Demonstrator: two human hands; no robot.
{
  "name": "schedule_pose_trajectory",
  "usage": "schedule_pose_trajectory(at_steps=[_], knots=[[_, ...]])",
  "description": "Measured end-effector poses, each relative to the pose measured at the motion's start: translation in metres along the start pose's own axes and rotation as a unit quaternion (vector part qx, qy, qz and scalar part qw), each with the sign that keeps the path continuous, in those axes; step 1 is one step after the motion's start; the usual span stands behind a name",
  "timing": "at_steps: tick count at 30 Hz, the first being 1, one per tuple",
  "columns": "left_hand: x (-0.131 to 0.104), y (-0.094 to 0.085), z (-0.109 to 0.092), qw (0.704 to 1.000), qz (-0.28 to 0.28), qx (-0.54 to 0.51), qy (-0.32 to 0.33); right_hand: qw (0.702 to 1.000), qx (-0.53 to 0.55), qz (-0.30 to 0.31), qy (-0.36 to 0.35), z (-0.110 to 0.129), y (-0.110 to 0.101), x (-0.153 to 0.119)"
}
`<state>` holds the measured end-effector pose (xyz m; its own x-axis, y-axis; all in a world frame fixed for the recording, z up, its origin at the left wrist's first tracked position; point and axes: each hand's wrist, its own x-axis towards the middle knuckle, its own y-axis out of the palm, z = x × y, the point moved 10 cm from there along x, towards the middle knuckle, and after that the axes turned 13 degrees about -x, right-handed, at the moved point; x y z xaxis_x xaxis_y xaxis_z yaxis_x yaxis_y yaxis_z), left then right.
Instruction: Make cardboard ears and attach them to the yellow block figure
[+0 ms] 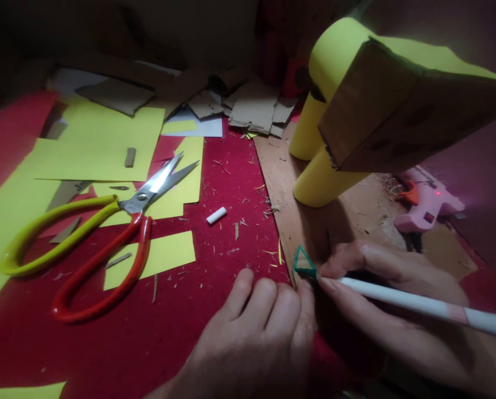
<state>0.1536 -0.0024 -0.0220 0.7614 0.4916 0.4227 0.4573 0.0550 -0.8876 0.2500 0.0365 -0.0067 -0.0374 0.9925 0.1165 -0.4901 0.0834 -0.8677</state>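
Observation:
My right hand (381, 299) is closed around a white felt-tip pen (401, 296) with a green end. Its tip touches the lower edge of a small brown triangle (302, 259) outlined in green. Whether the triangle is a separate cardboard piece or drawn on the brown board (279, 194), I cannot tell. My left hand (268, 321) is closed beside it, knuckles up, its nearest finger just below the triangle; what it grips, if anything, is hidden. Left of the hands lie scissors (142, 197) with yellow and red handles, blades apart.
Behind my right hand stands a yellow paper and cardboard figure (339, 122) on tube legs. A pink glue gun (430, 202) lies right of it. Yellow sheets (106, 138), cardboard scraps (254, 105), a small white cylinder (216, 215) and shavings lie on the red cloth (226, 244).

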Motion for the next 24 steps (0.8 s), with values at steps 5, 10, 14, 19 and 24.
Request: schedule_pose_trajectory(at_steps=[5,10,14,19,24], knots=[[-0.0017,0.0014,0.0003,1.000,0.004,-0.003,-0.001,1.000,0.009,0.018,-0.006,0.0023,0.0008,0.0016],[-0.0023,0.0008,-0.0008,1.000,-0.005,0.004,0.003,1.000,-0.014,0.021,0.012,-0.0003,-0.0018,0.0030],[-0.0019,0.0012,-0.0001,1.000,-0.001,-0.002,-0.001,1.000,0.008,0.019,-0.011,0.0028,-0.0003,0.0013],[-0.0027,0.0009,-0.0005,1.000,-0.004,-0.003,-0.003,1.000,0.012,0.020,-0.005,0.0021,-0.0015,0.0036],[-0.0043,0.0019,-0.0020,1.000,0.004,0.000,0.004,1.000,0.012,0.013,-0.001,0.0023,-0.0023,0.0039]])
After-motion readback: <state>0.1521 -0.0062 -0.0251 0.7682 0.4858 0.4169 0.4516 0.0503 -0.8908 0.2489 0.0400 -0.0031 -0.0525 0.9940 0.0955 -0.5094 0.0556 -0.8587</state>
